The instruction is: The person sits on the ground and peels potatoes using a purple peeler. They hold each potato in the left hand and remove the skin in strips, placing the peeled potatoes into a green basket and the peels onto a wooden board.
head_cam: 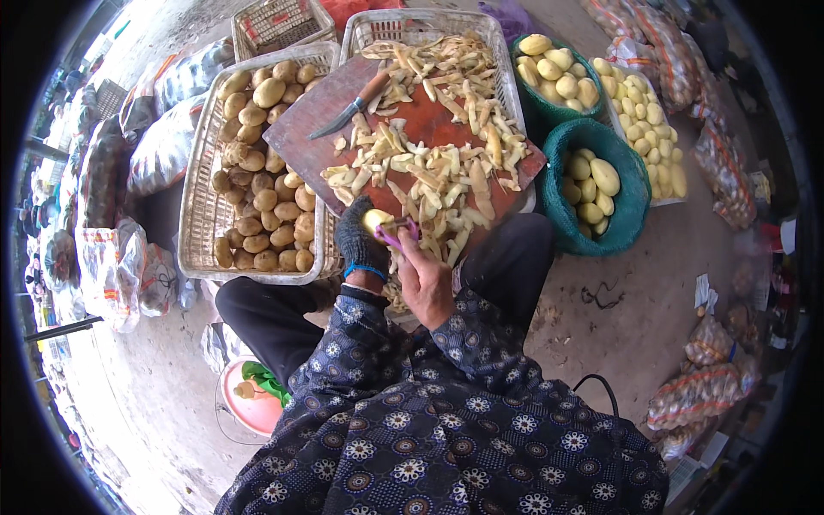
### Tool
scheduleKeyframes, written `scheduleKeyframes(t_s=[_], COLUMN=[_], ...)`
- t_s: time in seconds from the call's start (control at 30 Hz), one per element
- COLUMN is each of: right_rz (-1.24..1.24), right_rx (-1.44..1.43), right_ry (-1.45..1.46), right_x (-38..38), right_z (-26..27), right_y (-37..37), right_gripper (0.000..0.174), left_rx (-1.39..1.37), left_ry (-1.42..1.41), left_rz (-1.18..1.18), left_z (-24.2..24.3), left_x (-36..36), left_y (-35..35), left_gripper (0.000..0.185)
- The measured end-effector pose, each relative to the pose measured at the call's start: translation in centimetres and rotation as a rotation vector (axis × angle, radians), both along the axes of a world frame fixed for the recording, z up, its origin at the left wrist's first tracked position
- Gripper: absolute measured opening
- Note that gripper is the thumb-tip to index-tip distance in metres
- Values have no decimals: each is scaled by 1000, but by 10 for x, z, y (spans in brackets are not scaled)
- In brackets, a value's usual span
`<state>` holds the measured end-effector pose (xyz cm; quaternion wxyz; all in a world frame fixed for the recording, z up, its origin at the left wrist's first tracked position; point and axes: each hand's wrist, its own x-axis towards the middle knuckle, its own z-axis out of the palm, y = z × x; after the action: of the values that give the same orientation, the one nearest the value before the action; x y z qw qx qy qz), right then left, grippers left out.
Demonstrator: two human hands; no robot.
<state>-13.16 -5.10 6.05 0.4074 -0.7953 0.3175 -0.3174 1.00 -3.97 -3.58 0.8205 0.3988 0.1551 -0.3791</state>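
In a dark knitted glove, my left hand (362, 241) grips a pale, mostly peeled potato (376, 220). My bare right hand (425, 280) is closed around a purple vegetable peeler (402, 232), its head against or very close to the potato. Both hands are over the near edge of a reddish board (296, 138) strewn with potato peelings (418, 161). A knife (351, 106) with a wooden handle lies on the board's left part. Left of the board, a white plastic crate (193, 212) holds many unpeeled potatoes (265, 201).
To the right stand a green mesh sack (553, 212) and another green sack (547, 109), both with peeled potatoes, beside a crate of peeled potatoes (650, 129). Another crate (502, 58) is under the board. Full sacks (167, 148) line the left; a pink bucket (241, 405) stands behind my left leg.
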Motion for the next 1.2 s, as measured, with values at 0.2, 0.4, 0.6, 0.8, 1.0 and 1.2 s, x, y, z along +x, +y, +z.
scheduleKeyframes(t_s=[0.2,0.4,0.6,0.8,1.0,1.2], right_rz=[13,43,46,-11,18,-54], right_rx=[169,-166,-115,28,398,1082], right_ry=[-34,99,228,-190,-128,-460], right_x=[-22,-2,-39,-7,-3,-20], right_z=[-9,-1,-15,-21,-17,17], right_y=[5,-11,-2,-15,-11,-32], right_gripper=[36,38,38,37,38,36], left_rx=[232,524,28,221,458,576], left_ry=[-265,-923,100,-508,-952,-1089], left_rz=[1,-91,-14,-452,-644,-675], left_z=[12,-24,36,25,28,40], left_x=[-4,7,3,0,-15,-23], left_y=[0,8,-3,4,16,19], left_gripper=[22,26,19,17,15,14])
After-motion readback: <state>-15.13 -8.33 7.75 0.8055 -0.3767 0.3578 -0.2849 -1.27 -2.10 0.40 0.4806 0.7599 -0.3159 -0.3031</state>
